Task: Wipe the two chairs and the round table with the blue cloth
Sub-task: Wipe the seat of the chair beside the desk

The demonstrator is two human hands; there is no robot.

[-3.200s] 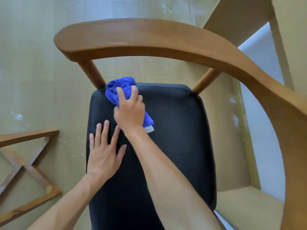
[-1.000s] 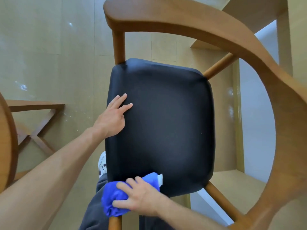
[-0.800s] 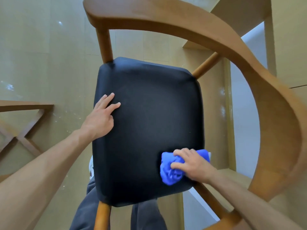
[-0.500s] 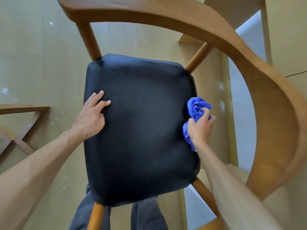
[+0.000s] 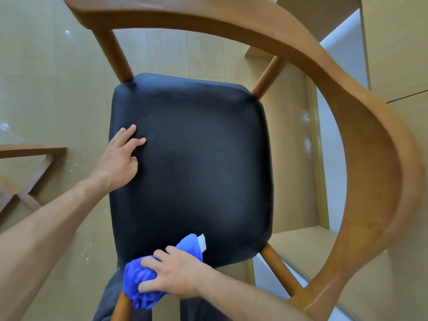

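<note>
I look straight down on a wooden chair with a black padded seat (image 5: 196, 163) and a curved wooden backrest rail (image 5: 347, 107). My right hand (image 5: 176, 273) grips the bunched blue cloth (image 5: 139, 286) at the seat's near edge, by the near-left corner above the front leg (image 5: 121, 308). A white tag sticks out of the cloth. My left hand (image 5: 117, 158) rests on the seat's left side with fingers extended and touching the padding. The round table and the second chair's seat are not in view.
A wooden cross-brace frame (image 5: 27, 172) stands on the beige floor at the left. My dark trouser legs (image 5: 106, 297) show under the seat's near edge. Beige walls and a pale panel (image 5: 335, 126) lie beyond the chair's right side.
My right hand has swept the cloth from the seat's right edge back to the near-left corner. My left hand stays on the seat's left side.
</note>
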